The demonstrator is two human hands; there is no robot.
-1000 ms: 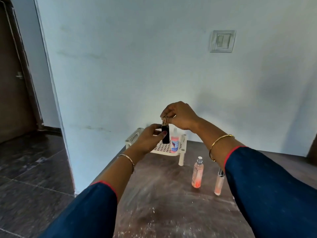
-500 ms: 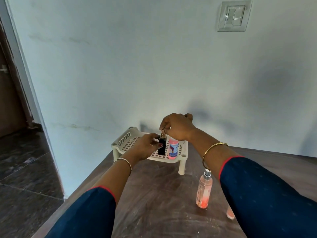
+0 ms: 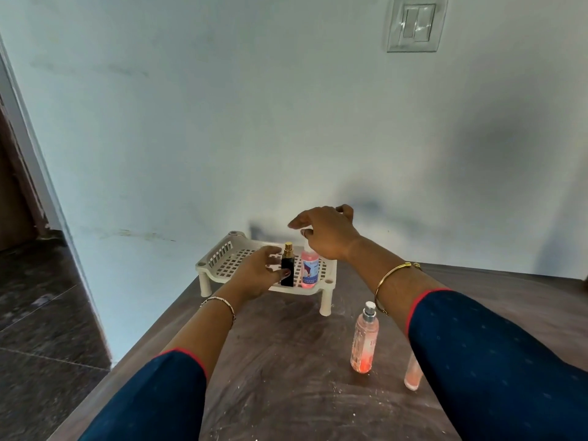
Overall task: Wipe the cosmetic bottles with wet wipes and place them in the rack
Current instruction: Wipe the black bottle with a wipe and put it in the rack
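A white slotted rack (image 3: 222,259) stands on short legs at the far edge of the wooden table. On it a small black bottle with a gold top (image 3: 287,271) stands upright beside a pink bottle with a blue label (image 3: 309,271). My left hand (image 3: 259,271) is just left of the black bottle, fingers spread, its fingertips close to or touching the bottle. My right hand (image 3: 324,232) hovers above both bottles, open and holding nothing. A tall pink spray bottle (image 3: 363,338) stands on the table nearer me, and another pink bottle (image 3: 412,374) is partly hidden by my right sleeve.
The brown table (image 3: 286,361) has white smudges and ends at its left edge above a dark tiled floor (image 3: 38,329). A pale wall with a switch plate (image 3: 413,23) rises right behind the rack. No wipe is visible.
The black bottle was lowered from the air onto the rack. My right hand let go of its top and rose, and my left hand opened beside it.
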